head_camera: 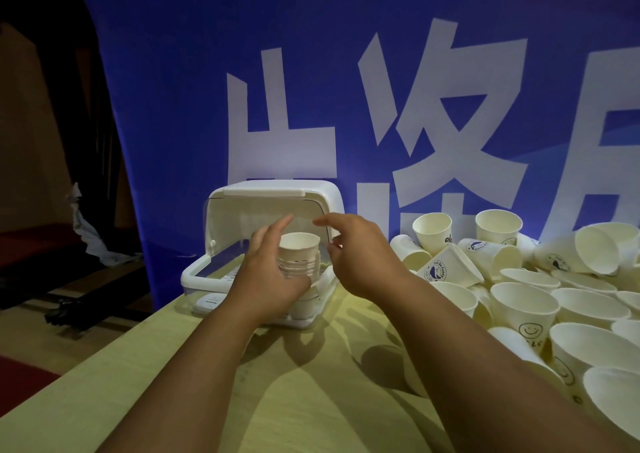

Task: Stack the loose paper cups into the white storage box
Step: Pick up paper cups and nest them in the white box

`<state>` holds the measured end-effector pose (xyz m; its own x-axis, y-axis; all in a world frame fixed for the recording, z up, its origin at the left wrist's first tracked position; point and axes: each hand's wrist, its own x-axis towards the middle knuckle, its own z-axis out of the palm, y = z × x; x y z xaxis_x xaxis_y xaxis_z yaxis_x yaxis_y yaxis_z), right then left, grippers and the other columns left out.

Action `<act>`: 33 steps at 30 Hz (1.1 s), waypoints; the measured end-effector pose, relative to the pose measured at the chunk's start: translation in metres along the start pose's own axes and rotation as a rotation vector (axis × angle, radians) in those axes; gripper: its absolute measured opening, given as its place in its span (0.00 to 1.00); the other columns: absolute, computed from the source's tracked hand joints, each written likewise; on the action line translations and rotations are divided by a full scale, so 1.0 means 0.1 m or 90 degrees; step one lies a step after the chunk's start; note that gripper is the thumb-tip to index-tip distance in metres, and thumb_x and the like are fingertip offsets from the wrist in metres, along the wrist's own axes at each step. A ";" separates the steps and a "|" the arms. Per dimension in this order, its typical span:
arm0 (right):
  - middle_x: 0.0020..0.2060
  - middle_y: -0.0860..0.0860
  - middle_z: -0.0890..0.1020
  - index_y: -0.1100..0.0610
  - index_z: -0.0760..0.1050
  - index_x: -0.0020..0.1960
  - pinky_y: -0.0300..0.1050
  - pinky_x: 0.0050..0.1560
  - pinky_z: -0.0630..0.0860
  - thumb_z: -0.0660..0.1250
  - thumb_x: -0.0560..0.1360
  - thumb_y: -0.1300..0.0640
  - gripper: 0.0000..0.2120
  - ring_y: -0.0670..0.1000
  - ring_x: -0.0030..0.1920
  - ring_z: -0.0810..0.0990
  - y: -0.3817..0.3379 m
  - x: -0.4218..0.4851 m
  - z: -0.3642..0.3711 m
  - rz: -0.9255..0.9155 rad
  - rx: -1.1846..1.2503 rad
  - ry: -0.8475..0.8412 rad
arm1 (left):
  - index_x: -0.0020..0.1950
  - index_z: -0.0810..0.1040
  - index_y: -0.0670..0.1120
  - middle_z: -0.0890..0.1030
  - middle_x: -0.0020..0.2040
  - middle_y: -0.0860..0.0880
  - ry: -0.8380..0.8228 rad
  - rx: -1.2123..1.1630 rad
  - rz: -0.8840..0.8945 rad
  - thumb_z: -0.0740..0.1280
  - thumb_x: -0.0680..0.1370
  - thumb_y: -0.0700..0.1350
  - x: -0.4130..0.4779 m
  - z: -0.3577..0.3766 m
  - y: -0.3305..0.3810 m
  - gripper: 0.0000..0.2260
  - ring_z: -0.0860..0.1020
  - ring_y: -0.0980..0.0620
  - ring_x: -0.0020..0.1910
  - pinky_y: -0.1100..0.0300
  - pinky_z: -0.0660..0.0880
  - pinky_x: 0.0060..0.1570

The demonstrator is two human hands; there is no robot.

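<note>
Where the open white storage box (277, 196) sits on the table (311, 400), the nested cup stack (299, 255) is held upright in its tray, long axis vertical, mouth up, gripped by the left hand (273, 279), with the right hand (360, 255) spread loosely just beside.

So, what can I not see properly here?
- Head view: lower part of the stack of paper cups, behind the left hand; count unclear.
- Head view: floor of the white storage box, behind the stack and the right hand.
- Head view: pile of loose cups, cut by the right edge.
</note>
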<state>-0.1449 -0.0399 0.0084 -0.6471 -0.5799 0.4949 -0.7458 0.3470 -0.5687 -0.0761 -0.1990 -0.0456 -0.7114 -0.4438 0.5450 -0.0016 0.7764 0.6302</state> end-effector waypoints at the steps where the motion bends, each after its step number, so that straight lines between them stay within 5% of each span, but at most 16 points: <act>1: 0.64 0.50 0.78 0.47 0.76 0.68 0.45 0.59 0.77 0.69 0.78 0.65 0.23 0.52 0.60 0.79 0.02 0.02 -0.02 0.013 -0.010 0.017 | 0.77 0.63 0.64 0.62 0.76 0.58 0.004 0.023 -0.003 0.78 0.73 0.50 0.01 0.00 0.00 0.38 0.68 0.53 0.70 0.55 0.74 0.63; 5: 0.51 0.47 0.83 0.48 0.83 0.55 0.39 0.44 0.74 0.69 0.79 0.61 0.10 0.49 0.48 0.79 0.11 0.09 -0.18 0.059 -0.087 0.073 | 0.71 0.73 0.56 0.72 0.69 0.56 -0.026 0.118 -0.030 0.75 0.74 0.56 0.00 -0.01 0.01 0.27 0.70 0.54 0.65 0.54 0.74 0.63; 10: 0.45 0.51 0.83 0.52 0.83 0.49 0.50 0.52 0.82 0.74 0.74 0.61 0.05 0.52 0.45 0.81 0.24 0.14 -0.45 0.152 -0.161 0.038 | 0.72 0.73 0.57 0.72 0.70 0.56 -0.022 0.208 -0.015 0.72 0.75 0.61 -0.06 -0.02 0.11 0.27 0.67 0.53 0.68 0.51 0.62 0.70; 14: 0.44 0.52 0.80 0.59 0.78 0.52 0.42 0.50 0.79 0.76 0.73 0.53 0.13 0.51 0.45 0.80 0.35 0.10 -0.75 0.216 -0.337 -0.096 | 0.66 0.75 0.60 0.70 0.66 0.59 0.024 0.263 0.056 0.69 0.73 0.65 -0.05 0.03 0.20 0.23 0.63 0.54 0.69 0.53 0.56 0.64; 17: 0.39 0.50 0.79 0.56 0.74 0.48 0.41 0.47 0.75 0.76 0.73 0.48 0.15 0.51 0.45 0.81 0.37 0.03 -0.91 0.282 -0.399 -0.187 | 0.54 0.79 0.59 0.74 0.54 0.60 0.038 0.190 0.163 0.69 0.73 0.59 -0.15 0.15 0.44 0.11 0.69 0.57 0.58 0.54 0.63 0.58; 19: 0.43 0.51 0.82 0.56 0.74 0.49 0.43 0.53 0.78 0.76 0.74 0.47 0.16 0.51 0.48 0.83 0.37 0.00 -0.95 0.340 -0.366 -0.244 | 0.52 0.80 0.58 0.77 0.45 0.59 -0.063 0.066 0.201 0.69 0.75 0.51 -0.28 0.26 0.65 0.06 0.73 0.58 0.47 0.58 0.72 0.49; 21: 0.44 0.51 0.83 0.57 0.75 0.52 0.44 0.58 0.78 0.75 0.75 0.48 0.16 0.50 0.48 0.82 0.35 -0.02 -0.96 0.388 -0.314 -0.297 | 0.54 0.79 0.61 0.78 0.42 0.57 -0.231 -0.030 0.165 0.69 0.78 0.45 -0.41 0.36 0.81 0.10 0.76 0.56 0.42 0.63 0.75 0.40; 25: 0.45 0.51 0.81 0.60 0.77 0.61 0.44 0.59 0.77 0.73 0.77 0.50 0.18 0.48 0.44 0.81 0.35 -0.06 -0.89 0.413 -0.262 -0.348 | 0.61 0.79 0.63 0.81 0.48 0.57 -0.446 0.003 0.119 0.66 0.79 0.42 -0.46 0.47 0.84 0.17 0.79 0.58 0.47 0.64 0.78 0.46; 33: 0.41 0.52 0.75 0.55 0.70 0.52 0.43 0.60 0.77 0.74 0.75 0.56 0.14 0.51 0.49 0.78 0.31 -0.07 -0.84 0.309 -0.400 -0.287 | 0.44 0.79 0.58 0.82 0.46 0.58 -0.403 0.047 0.097 0.76 0.72 0.57 -0.42 0.34 0.79 0.08 0.81 0.58 0.46 0.57 0.83 0.48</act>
<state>-0.1772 0.0370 0.0427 -0.8876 -0.4528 -0.0848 -0.4421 0.8889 -0.1199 -0.0706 -0.1035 -0.0378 -0.9837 0.0049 0.1799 0.0994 0.8483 0.5201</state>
